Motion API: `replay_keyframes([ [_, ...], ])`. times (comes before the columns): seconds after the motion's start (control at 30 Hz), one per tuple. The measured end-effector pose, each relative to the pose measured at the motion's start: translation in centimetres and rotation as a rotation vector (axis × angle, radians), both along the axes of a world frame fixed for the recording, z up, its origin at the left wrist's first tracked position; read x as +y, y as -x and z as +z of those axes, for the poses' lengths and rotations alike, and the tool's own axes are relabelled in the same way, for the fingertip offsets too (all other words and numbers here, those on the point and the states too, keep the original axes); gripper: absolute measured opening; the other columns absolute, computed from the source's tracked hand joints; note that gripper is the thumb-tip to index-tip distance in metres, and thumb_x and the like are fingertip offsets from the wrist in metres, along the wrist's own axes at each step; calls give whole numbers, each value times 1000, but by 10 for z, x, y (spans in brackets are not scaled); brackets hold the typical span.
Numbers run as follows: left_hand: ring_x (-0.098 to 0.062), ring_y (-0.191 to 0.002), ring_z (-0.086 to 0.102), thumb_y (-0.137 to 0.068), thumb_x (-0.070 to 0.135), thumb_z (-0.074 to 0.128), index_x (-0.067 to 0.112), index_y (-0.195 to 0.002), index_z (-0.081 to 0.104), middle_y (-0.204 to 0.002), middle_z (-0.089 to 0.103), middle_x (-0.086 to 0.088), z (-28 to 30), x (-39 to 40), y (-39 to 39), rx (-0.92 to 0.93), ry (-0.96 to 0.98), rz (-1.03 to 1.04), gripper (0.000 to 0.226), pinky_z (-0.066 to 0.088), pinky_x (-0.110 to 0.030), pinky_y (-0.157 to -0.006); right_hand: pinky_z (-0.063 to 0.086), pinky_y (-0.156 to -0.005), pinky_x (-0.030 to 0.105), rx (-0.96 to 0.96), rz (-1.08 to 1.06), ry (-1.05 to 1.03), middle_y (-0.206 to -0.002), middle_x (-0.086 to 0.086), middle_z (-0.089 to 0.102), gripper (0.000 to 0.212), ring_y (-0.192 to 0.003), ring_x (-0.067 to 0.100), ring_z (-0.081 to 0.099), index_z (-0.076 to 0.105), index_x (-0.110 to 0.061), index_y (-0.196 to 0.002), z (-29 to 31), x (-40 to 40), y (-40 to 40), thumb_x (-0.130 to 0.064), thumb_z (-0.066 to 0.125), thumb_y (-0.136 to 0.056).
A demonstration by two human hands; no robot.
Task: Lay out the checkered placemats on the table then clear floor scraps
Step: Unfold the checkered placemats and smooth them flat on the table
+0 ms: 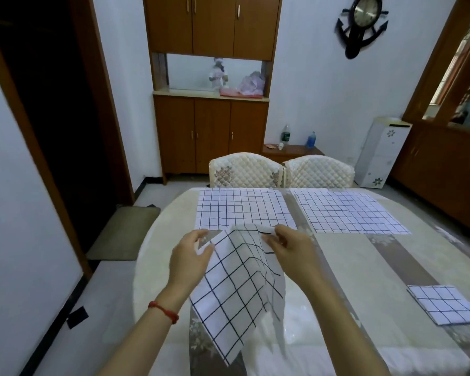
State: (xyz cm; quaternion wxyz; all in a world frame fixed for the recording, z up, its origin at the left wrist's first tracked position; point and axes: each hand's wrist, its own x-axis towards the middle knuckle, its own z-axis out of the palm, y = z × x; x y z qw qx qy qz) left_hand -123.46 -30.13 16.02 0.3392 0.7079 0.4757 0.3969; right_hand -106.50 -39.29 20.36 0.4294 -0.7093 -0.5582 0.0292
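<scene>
At frame centre, the left hand (pixel 192 252) and right hand (pixel 285 244) pinch the top edge of a placemat (pixel 242 289), which hangs limp above the table (pixel 364 267). It looks light, soft cloth; corner grips should spread it flat.

No text can be read; the bottle (pixel 285 136) label and clock (pixel 364 10) face are too blurred.

Both bare forearms reach forward side by side. The left hand (pixel 192 253) (red cord at its wrist) and the right hand (pixel 289 246) are raised, fingers curled, pinching between thumb and fingertips.
</scene>
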Motion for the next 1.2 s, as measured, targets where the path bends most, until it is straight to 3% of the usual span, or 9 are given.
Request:
replay_keyframes([
  [0.13,-2,-111,45,-76,18,71,20,-123,55,-117,50,15,20,-10,-28,69,-87,-330,50,36,-21,-100,33,-56,6,-132,99,173,-52,-2,36,41,-60,6,41,31,-19,-56,23,-8,9,-23,53,-92],
  [0.23,-1,-68,51,-77,21,71,30,-74,63,-71,60,14,26,-10,-39,73,-88,-437,12,45,-24,-70,34,-57,4,-103,151,152,-52,-7,39,25,-62,-7,44,52,-19,-66,27,-15,11,-24,55,-90],
  [0.37,-5,-48,35,-80,15,67,26,-47,39,-42,39,11,28,-2,-42,22,-100,-394,45,25,-17,-50,39,-57,4,78,124,129,-65,-9,53,13,-57,0,50,64,-22,-96,12,-17,-3,-28,63,-85],
  [0.57,-8,-56,40,-84,13,61,9,-59,55,-56,46,6,44,12,-34,-128,-63,-287,26,32,-21,-56,27,-46,15,226,71,172,-49,-6,38,37,-45,3,35,48,-19,-49,-19,-23,-35,-14,68,-79],
  [0.77,-21,-71,50,-84,15,61,-12,-82,59,-74,55,-14,42,36,-20,-282,-10,-165,27,42,-33,-69,42,-61,27,507,9,106,-67,6,58,16,-62,14,51,66,7,-76,-35,-31,-58,-9,69,-78],
  [0.93,-23,-88,60,-85,16,61,9,-91,64,-93,64,-13,32,43,-22,-321,87,-26,9,50,-40,-81,47,-49,11,722,-15,-9,-47,-8,62,16,-49,1,58,66,-6,-65,-30,-26,-56,-2,66,-80],
  [1.03,-25,-115,50,-84,22,63,11,-131,40,-127,49,-11,30,38,-25,-211,110,162,53,45,-35,-91,49,-56,13,714,-3,-49,-61,-1,65,10,-59,7,59,69,2,-77,-25,-16,-49,-6,66,-81],
  [1.1,-23,-105,52,-84,22,63,11,-128,41,-117,52,-11,30,27,-29,-164,68,163,51,44,-29,-82,47,-56,9,679,7,-58,-60,-3,64,8,-56,0,59,69,1,-77,-21,-8,-43,-6,67,-80],
  [1.2,-18,-82,59,-83,27,63,10,-95,63,-84,63,-2,25,3,-43,-126,75,-19,21,45,-23,-70,45,-55,12,590,27,-31,-44,-12,56,19,-48,-3,52,64,-9,-60,-16,4,-33,-8,70,-77],
])
